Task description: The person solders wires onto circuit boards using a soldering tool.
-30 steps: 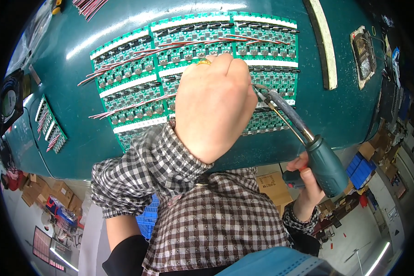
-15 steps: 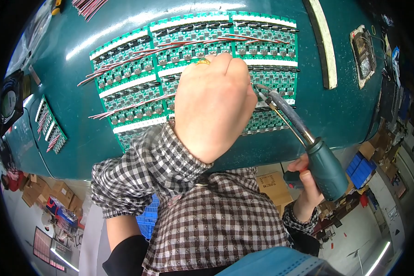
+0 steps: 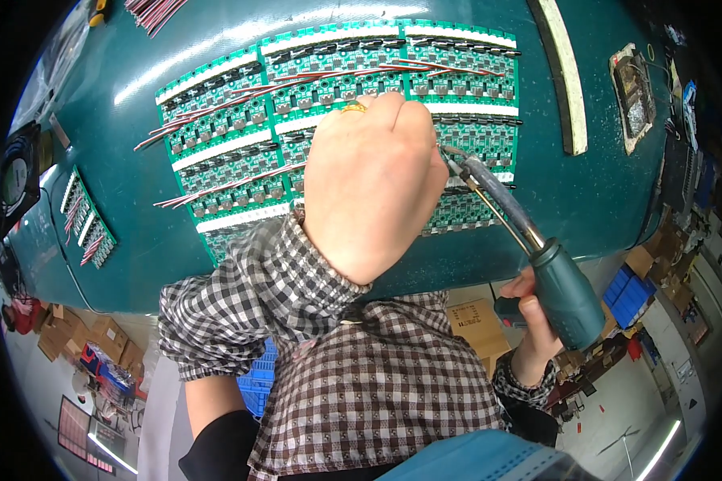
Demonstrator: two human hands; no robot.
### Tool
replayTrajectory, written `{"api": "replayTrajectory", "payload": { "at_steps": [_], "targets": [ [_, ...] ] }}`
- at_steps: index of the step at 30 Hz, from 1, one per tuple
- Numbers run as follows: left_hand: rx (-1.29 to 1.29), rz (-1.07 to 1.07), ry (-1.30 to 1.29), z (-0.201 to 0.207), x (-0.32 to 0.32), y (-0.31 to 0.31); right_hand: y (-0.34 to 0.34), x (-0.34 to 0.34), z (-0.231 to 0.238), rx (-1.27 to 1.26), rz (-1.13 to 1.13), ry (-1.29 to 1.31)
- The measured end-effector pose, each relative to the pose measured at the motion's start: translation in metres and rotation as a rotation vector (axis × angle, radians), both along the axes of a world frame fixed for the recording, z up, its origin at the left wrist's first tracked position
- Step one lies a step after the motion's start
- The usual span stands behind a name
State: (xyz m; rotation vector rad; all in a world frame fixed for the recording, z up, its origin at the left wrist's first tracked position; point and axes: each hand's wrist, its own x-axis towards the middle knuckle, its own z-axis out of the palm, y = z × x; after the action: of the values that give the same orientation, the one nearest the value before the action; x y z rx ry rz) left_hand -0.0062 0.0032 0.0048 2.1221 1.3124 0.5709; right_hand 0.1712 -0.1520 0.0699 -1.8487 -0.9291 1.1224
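Note:
My left hand (image 3: 377, 184) rests over the middle of the green circuit boards (image 3: 313, 96), knuckles up. Its fingers are curled in, and what they pinch is hidden beneath the hand. Red, black and white wires (image 3: 241, 188) run in from the left toward it. A soldering gun (image 3: 568, 293) with a green handle is gripped in my right hand (image 3: 537, 325). From its handle a metal barrel and a thin feed tube slant up and left. The tip ends beside my left fingers, low over the boards; whether it touches them I cannot tell.
More wires lie across the upper row of boards. A small board strip (image 3: 88, 218) with wires sits at the left, near a black fan (image 3: 18, 176). On the right are a long pale bar (image 3: 561, 80) and a worn tray (image 3: 634, 100). A wire bundle (image 3: 156, 12) is at the far edge.
The soldering gun and my right hand have shifted very slightly left, bringing the tip a little closer to my left fingers. My left hand has stayed almost still.

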Motion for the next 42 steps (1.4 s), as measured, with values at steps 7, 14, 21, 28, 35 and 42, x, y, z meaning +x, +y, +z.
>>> {"api": "replayTrajectory", "payload": {
  "at_steps": [7, 14, 21, 28, 35, 42],
  "targets": [
    [0.018, -0.004, 0.001, -0.001, 0.0, 0.0, 0.002, -0.004, 0.005, 0.025, -0.059, 0.016],
    [0.018, -0.006, -0.021, -0.002, 0.001, -0.001, -0.001, -0.001, 0.0, 0.057, -0.046, 0.006],
    [0.023, -0.007, -0.011, -0.002, 0.001, 0.0, 0.0, 0.007, -0.004, 0.068, -0.215, 0.157],
    [-0.011, -0.013, -0.028, 0.002, 0.0, -0.001, -0.001, 0.03, -0.032, 0.187, -0.342, 0.422],
    [0.001, -0.084, 0.058, 0.007, -0.008, -0.007, 0.0, 0.06, -0.055, 0.332, -0.409, 0.718],
    [0.178, -0.226, 0.167, 0.013, -0.017, -0.031, 0.0, 0.068, -0.066, 0.372, -0.402, 0.717]
  ]
}}
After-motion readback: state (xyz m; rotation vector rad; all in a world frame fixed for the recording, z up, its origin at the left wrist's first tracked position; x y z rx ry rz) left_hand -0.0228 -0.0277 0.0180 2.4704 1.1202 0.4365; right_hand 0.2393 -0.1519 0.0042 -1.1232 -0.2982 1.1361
